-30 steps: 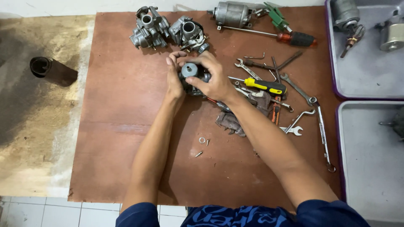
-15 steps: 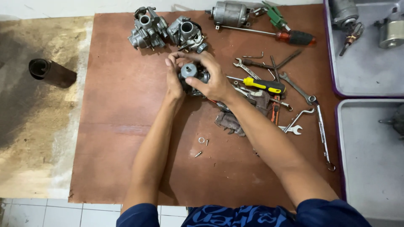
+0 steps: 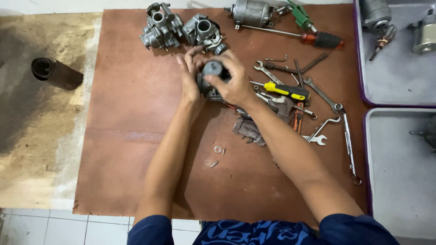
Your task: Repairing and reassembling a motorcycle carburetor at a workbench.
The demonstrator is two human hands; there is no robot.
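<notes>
The grey carburettor body (image 3: 212, 75) was held above the brown board (image 3: 127, 136), just above its centre. The left hand (image 3: 190, 77) was closed against its left side; the right hand (image 3: 234, 81) was clamped over its top and right side. Both hands covered most of the part, so its lower half could not be made out.

Surroundings, by clock direction from the held part:
- 11 to 12 o'clock: two more carburettors (image 3: 181, 31), side by side and touching, near the fingertips.
- 1 o'clock: one cylindrical starter motor (image 3: 252, 11), one green-handled tool (image 3: 299, 16) and one long screwdriver with a red-and-black handle (image 3: 318, 38).
- 3 o'clock: one yellow-handled screwdriver (image 3: 286, 90) lying just beside the right hand, amid a loose pile of wrenches (image 3: 324, 97); overlap prevented an exact count of the wrenches.
- 4 to 5 o'clock: one dirty rag (image 3: 250, 129), partly hidden under the right forearm.
- 6 o'clock: one small washer (image 3: 217, 149) and two small screws (image 3: 213, 164), lying between the forearms.
- 9 o'clock: one dark roll (image 3: 56, 72), well apart, off the board.
- 2 to 4 o'clock, far right: two grey trays (image 3: 399, 86), the upper one holding motor parts.
</notes>
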